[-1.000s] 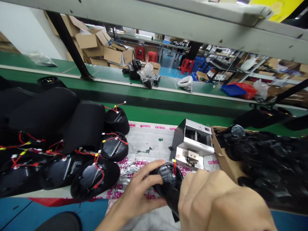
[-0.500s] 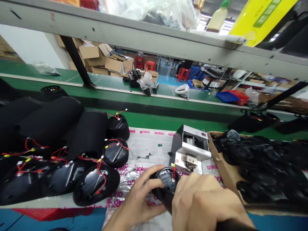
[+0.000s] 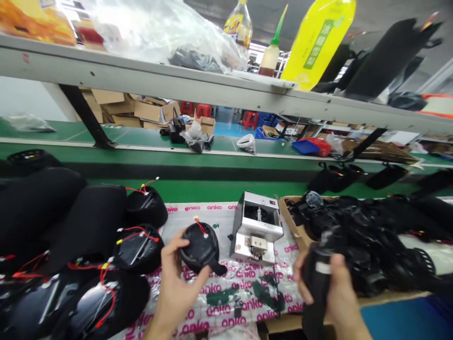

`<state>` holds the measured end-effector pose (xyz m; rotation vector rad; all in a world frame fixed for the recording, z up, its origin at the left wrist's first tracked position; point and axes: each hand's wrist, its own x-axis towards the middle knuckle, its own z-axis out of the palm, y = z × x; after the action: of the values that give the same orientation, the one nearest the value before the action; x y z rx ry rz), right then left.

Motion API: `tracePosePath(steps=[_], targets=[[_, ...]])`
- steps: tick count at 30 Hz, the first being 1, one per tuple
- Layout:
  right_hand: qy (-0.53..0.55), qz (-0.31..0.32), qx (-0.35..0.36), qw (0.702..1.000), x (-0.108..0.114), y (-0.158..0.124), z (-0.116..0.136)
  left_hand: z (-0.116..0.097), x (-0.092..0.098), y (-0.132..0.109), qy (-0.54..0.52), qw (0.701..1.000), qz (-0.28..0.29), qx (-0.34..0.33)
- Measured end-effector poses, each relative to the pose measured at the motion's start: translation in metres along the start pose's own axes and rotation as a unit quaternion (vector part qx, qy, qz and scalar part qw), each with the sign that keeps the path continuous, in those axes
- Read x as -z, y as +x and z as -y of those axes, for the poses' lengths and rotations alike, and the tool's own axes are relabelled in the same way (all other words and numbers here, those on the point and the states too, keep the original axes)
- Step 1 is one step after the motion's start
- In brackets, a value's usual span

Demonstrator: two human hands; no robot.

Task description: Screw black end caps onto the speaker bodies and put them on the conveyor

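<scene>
Head view: your left hand (image 3: pixel 176 283) is half-closed, fingers and thumb cupping a black domed housing (image 3: pixel 198 245) at lower centre, its round end up and left, its narrow tail pointing lower right, and red wires (image 3: pixel 201 228) rising from its top. Your right hand (image 3: pixel 334 288) is wrapped firmly around a black padded tube (image 3: pixel 314 288), which stands nearly upright at lower right. A cardboard box (image 3: pixel 295 222) just beyond that hand is heaped with black parts (image 3: pixel 368 236), and a metal bench machine (image 3: pixel 256 229) sits between your hands on a printed plastic sheet (image 3: pixel 226 217).
</scene>
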<state>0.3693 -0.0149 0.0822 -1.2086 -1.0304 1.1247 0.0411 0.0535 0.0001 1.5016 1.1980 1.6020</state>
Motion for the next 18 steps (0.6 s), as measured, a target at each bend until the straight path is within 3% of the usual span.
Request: tracePosePath(steps=[4, 7, 10, 14, 18], targets=[[-0.043, -0.088, -0.174, 0.98, 0.003, -0.006, -0.055, -0.001, -0.037, 0.074, -0.017, 0.996, -0.072, -0.04], [-0.071, -0.119, -0.234, 0.962, 0.013, -0.001, -0.078, 0.005, -0.071, 0.136, -0.004, 0.993, -0.107, -0.052], [-0.1, -0.128, -0.27, 0.949, 0.021, 0.01, -0.091, 0.017, -0.098, 0.182, 0.017, 0.992, -0.119, -0.045], [-0.14, -0.12, -0.288, 0.94, 0.023, 0.025, -0.099, 0.032, -0.113, 0.209, 0.069, 0.995, -0.074, -0.016], [-0.185, -0.096, -0.244, 0.947, 0.029, 0.044, -0.102, 0.029, -0.107, 0.205, 0.112, 0.993, -0.02, 0.024]])
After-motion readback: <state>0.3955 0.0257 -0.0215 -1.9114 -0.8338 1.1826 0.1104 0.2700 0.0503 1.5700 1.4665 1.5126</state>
